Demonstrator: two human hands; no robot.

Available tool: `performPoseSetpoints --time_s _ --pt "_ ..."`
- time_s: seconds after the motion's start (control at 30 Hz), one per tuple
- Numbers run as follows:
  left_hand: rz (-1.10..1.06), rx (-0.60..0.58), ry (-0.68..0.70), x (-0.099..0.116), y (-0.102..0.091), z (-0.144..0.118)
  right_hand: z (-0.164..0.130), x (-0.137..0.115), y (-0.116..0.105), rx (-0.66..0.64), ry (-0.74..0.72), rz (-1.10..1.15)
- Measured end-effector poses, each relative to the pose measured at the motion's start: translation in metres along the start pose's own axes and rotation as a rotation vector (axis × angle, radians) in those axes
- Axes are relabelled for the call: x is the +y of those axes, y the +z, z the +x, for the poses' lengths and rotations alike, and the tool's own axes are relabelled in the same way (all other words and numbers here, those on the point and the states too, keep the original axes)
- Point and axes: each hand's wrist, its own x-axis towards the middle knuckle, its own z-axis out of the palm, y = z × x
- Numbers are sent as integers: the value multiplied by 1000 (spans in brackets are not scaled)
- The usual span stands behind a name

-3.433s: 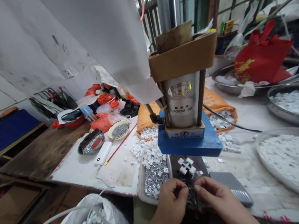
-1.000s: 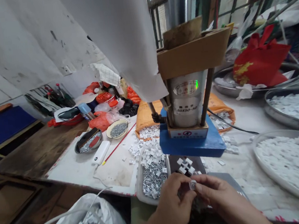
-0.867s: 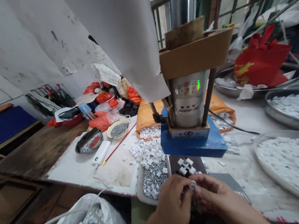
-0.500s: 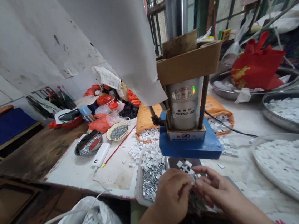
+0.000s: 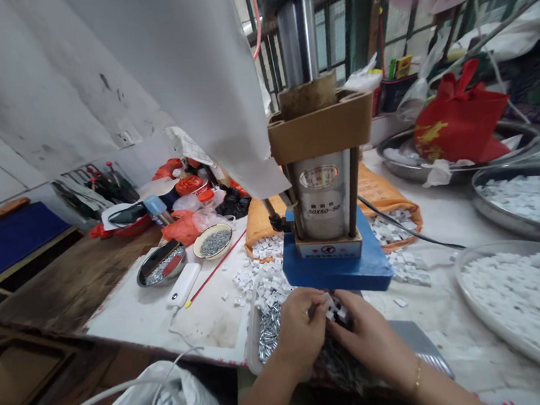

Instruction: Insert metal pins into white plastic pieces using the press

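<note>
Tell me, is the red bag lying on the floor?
No, the red bag sits in a metal tray on the table, behind the trays of white pieces.

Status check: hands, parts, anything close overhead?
Left hand and right hand both at the white clips on the fixture. Grip unclear. Press directly above, blue base just over the fingers.
</note>
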Motion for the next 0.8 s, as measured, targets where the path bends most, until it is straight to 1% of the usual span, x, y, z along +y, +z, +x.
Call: performPoseSetpoints --time_s 0.1,0.2,0.27,0.33,0.4,0.47,0.5,0.57,0.67,0.73,0.8 --pt "-46 41 -48 2 2 0 -3 4 7 27 -2 -45" --pt "-53 19 -48 4 4 1 -6 7 11 36 1 -71" --pt "-18 3 -9 4 5 0 -7 8 13 19 11 -74" --pt "42 2 84 4 6 -1 -7 7 11 9 12 -70" --pt "110 -8 215 3 7 -4 -9 8 5 12 -1 -76" --pt "177 -41 332 1 9 -6 -15 12 -9 6 -29 -118" --pt "204 -60 367 1 10 -7 -20 15 -17 -6 -42 -160" --pt "237 -72 388 -1 12 -8 -33 25 -34 -38 -75 -297" --pt "227 -28 379 -4 15 -8 -59 46 -53 -74 -110 -549" --pt "218 1 388 -5 16 -9 -75 58 -55 -98 -155 -656" --pt "222 23 383 -7 17 -9 -88 68 -53 -93 -187 -694"
